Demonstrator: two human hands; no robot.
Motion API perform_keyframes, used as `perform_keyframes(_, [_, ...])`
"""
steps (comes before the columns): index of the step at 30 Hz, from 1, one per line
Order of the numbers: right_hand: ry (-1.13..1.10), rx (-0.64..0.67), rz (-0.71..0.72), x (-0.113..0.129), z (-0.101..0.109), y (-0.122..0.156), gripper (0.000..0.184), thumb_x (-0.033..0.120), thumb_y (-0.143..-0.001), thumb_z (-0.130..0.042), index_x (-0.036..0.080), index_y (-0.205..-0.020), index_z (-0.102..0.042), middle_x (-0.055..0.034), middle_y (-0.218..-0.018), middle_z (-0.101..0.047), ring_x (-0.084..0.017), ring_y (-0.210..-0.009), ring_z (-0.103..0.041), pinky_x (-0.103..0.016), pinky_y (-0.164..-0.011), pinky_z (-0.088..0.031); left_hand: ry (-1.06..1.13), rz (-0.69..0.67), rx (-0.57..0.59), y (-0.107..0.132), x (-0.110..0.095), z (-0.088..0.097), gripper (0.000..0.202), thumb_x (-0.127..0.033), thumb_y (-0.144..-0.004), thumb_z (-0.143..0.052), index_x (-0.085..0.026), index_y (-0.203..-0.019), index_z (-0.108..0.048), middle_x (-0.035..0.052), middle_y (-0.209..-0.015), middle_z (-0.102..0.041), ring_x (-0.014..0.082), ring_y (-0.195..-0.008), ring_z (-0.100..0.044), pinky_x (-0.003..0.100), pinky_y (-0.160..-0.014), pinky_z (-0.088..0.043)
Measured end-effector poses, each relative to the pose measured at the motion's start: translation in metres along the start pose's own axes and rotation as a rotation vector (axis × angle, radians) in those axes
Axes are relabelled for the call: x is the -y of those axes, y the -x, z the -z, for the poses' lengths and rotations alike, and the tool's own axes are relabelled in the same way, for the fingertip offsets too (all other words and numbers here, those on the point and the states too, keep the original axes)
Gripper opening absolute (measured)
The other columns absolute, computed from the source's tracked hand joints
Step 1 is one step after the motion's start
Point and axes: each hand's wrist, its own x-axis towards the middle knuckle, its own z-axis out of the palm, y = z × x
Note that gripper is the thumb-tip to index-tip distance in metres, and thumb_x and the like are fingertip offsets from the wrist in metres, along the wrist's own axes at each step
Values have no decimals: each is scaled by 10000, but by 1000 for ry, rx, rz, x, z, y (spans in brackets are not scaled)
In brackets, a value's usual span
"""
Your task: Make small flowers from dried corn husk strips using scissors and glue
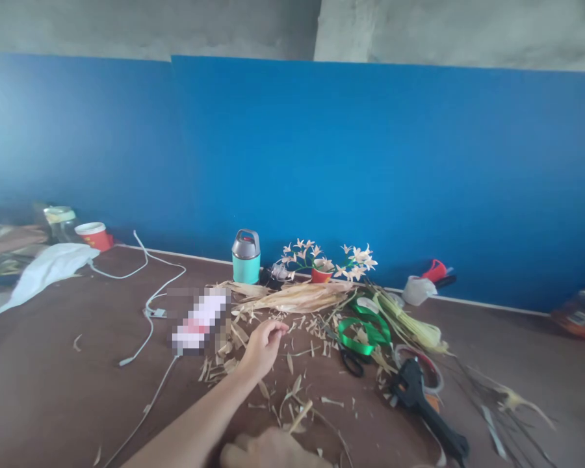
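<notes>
My left hand (264, 348) reaches over the middle of the table, its thumb and fingertips pinched together. Whatever may be between them is too small to make out. Beyond it lies a bundle of dried corn husks (297, 298), with small cut husk pieces (291, 364) scattered around. At the bottom edge, my right hand (277, 448) is curled and blurred, partly cut off by the frame. A pale husk strip (301, 416) sticks up from its fingers. Husk flowers on green stems (355, 263) stand in a red pot (320, 275) at the back.
To the right are a black glue gun (426, 413), green ribbon (364, 335), black-handled scissors (351, 364) and pale green fibres (414, 322). A turquoise flask (246, 268) stands by the blue partition (322, 162). White cables (149, 325) cross the left side. A person's arm (17, 240) shows far left.
</notes>
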Motion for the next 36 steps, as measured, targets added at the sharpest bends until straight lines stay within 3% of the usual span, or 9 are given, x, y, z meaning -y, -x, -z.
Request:
perform_keyframes(3, [41,-24,17,-20,17,9,138,320,-785,-526,219,-700,-564,-1,-699,-594,-136,-604,-540,-212,-462,-349,142,32,-34,-4,0,3,189,-211,-771,-459,-164,-843,-627,64,-854,-664,188,-812,-604,313,-761,-462])
perform_keyframes(7, [122,-167,-580,-62,55,26,83,197,-778,-492,197,-729,-560,-17,-786,-583,-135,-647,-553,-230,-546,-350,323,102,-115,-8,4,9,213,-283,-758,-486,-142,-839,-622,58,-793,-652,187,-740,-595,321,-708,-475])
perform_keyframes(10, [47,-209,-741,-82,71,31,123,191,-798,-473,194,-726,-573,-16,-792,-595,-138,-705,-576,-222,-604,-359,409,160,-190,-8,5,10,227,-302,-752,-505,-142,-857,-626,49,-798,-648,185,-746,-590,326,-724,-468])
perform_keyframes(16, [-41,-101,-823,-80,59,25,129,304,-743,-559,188,-731,-614,-47,-785,-645,-191,-751,-609,-241,-624,-373,507,157,-197,-6,2,6,215,-317,-748,-534,-142,-837,-620,49,-786,-650,185,-734,-595,333,-729,-474])
perform_keyframes(21, [-35,-104,-873,-74,45,18,138,202,-745,-500,177,-751,-635,-75,-781,-676,-210,-768,-625,-254,-638,-381,632,226,-196,-4,-1,1,300,-391,-748,-542,-139,-891,-619,88,-905,-673,216,-837,-629,377,-809,-475])
perform_keyframes(25, [-35,-88,-924,-76,52,19,151,175,-720,-489,156,-707,-638,-104,-756,-686,-222,-757,-629,-258,-634,-386,707,275,-168,-2,-2,-3,368,-434,-743,-548,-138,-952,-609,107,-950,-672,225,-873,-629,382,-817,-473])
perform_keyframes(28, [-150,-157,-929,-81,64,24,107,178,-677,-514,167,-668,-620,-68,-698,-679,-196,-690,-620,-237,-600,-389,657,250,-161,0,-6,-3,383,-437,-730,-570,-154,-987,-596,90,-956,-656,215,-893,-607,357,-810,-467])
perform_keyframes(32, [-409,-345,-851,-86,74,28,104,186,-670,-501,185,-688,-604,-6,-642,-660,-152,-611,-593,-206,-573,-404,493,193,-98,4,-16,0,325,-438,-716,-593,-161,-887,-609,19,-770,-619,155,-708,-564,268,-675,-449])
perform_keyframes(36, [-338,-386,-764,-84,78,27,116,189,-697,-476,189,-666,-587,21,-556,-602,-130,-530,-537,-199,-519,-372,351,222,66,7,-27,1,381,-501,-760,-512,-151,-631,-591,-48,-512,-452,98,-503,-421,216,-512,-340])
